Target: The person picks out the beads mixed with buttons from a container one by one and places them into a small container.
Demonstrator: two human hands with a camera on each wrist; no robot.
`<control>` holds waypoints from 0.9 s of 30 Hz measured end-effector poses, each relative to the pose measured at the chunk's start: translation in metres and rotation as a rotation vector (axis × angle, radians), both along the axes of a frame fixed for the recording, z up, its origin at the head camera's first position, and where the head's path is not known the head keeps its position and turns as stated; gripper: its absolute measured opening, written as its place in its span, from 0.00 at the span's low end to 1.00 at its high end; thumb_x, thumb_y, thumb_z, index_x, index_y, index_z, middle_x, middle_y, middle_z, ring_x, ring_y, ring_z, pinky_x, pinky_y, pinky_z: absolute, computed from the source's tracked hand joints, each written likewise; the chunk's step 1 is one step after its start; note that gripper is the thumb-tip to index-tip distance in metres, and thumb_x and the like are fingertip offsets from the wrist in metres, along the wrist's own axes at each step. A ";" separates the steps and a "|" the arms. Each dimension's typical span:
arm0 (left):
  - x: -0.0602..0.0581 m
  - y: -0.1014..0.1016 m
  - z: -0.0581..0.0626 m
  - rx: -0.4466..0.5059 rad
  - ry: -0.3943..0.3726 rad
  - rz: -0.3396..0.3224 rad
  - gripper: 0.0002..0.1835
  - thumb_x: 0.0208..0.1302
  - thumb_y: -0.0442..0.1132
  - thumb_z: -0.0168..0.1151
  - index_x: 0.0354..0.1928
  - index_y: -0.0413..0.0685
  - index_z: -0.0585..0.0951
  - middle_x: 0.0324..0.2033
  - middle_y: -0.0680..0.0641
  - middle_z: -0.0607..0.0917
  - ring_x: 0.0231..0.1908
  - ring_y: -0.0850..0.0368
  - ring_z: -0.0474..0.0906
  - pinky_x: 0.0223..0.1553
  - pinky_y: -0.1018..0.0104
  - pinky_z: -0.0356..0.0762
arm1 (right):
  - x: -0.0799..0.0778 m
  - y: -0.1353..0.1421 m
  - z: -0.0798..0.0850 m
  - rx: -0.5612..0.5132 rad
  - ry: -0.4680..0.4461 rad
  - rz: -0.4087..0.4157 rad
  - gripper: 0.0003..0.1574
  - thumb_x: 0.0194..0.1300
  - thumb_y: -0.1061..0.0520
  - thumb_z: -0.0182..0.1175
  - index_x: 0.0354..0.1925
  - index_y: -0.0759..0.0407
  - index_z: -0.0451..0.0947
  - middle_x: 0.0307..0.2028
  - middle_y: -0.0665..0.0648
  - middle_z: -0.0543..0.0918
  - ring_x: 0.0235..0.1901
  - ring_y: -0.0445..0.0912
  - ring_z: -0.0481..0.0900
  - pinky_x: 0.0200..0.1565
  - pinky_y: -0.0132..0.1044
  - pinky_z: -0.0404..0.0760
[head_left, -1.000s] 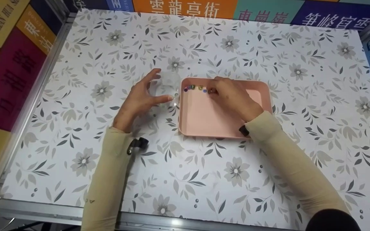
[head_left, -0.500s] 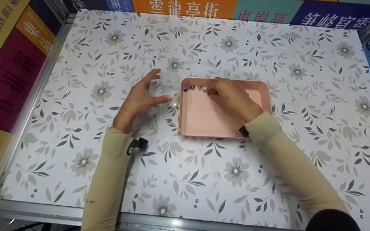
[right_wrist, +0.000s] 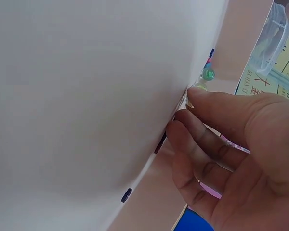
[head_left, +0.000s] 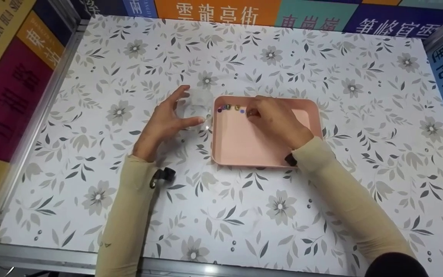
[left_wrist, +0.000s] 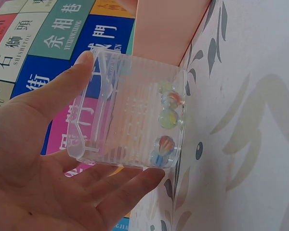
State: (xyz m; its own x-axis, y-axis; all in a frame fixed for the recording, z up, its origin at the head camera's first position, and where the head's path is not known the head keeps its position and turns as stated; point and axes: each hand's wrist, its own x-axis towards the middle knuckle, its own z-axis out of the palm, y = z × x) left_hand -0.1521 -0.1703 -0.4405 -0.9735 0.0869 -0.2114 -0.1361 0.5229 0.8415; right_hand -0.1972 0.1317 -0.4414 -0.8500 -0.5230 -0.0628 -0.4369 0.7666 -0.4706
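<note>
My left hand [head_left: 164,121] holds a clear plastic box [left_wrist: 130,110] beside the pink tray, thumb on one side and fingers on the other. Several glass marbles [left_wrist: 168,118] lie along the box's bottom. Down inside the pink tray [head_left: 240,150], my right hand [head_left: 277,119] has its thumb and fingertips together at the floor by the far wall. A glassy sliver [right_wrist: 189,103] shows between thumb and finger, marble-like but mostly hidden. Left of these fingertips lie a green marble [right_wrist: 208,74] and a few small coloured pieces. A dark blue flat, button-like disc [right_wrist: 126,195] lies on the other side.
The tray's left wall [head_left: 214,134] stands close to the box. A white tablecloth [head_left: 190,192] with grey flowers and leaves covers the table. Colourful panels with large characters [head_left: 217,13] rise along the back and both sides.
The head view has shifted slightly, so everything sits a little lower and to the left in it. Both hands keep the same places at the box and in the tray.
</note>
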 end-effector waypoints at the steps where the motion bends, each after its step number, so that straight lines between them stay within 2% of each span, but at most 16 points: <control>1: 0.000 0.000 0.000 0.000 0.001 0.001 0.57 0.54 0.52 0.82 0.82 0.65 0.59 0.78 0.47 0.68 0.82 0.41 0.55 0.81 0.50 0.59 | 0.000 0.001 0.000 -0.003 -0.007 -0.007 0.11 0.71 0.62 0.66 0.49 0.60 0.88 0.48 0.59 0.88 0.47 0.50 0.84 0.53 0.44 0.85; 12: 0.000 0.001 0.000 -0.006 -0.013 0.005 0.57 0.54 0.52 0.82 0.82 0.67 0.58 0.78 0.49 0.68 0.82 0.43 0.55 0.81 0.50 0.59 | 0.003 0.005 0.002 -0.045 -0.068 -0.057 0.12 0.71 0.59 0.66 0.51 0.59 0.88 0.46 0.57 0.87 0.45 0.49 0.83 0.51 0.43 0.85; 23: 0.002 0.001 0.001 0.000 -0.018 0.002 0.57 0.54 0.53 0.82 0.82 0.67 0.58 0.78 0.49 0.67 0.82 0.40 0.53 0.80 0.50 0.61 | 0.006 0.007 0.006 -0.073 0.044 -0.052 0.11 0.71 0.57 0.66 0.49 0.57 0.88 0.41 0.55 0.86 0.41 0.48 0.80 0.50 0.42 0.82; 27: 0.001 0.000 0.001 0.002 -0.015 -0.001 0.57 0.54 0.53 0.82 0.82 0.67 0.58 0.78 0.49 0.67 0.82 0.41 0.53 0.81 0.50 0.60 | 0.006 0.008 0.008 -0.085 0.079 -0.046 0.10 0.71 0.56 0.67 0.49 0.56 0.88 0.41 0.54 0.85 0.41 0.47 0.82 0.49 0.42 0.83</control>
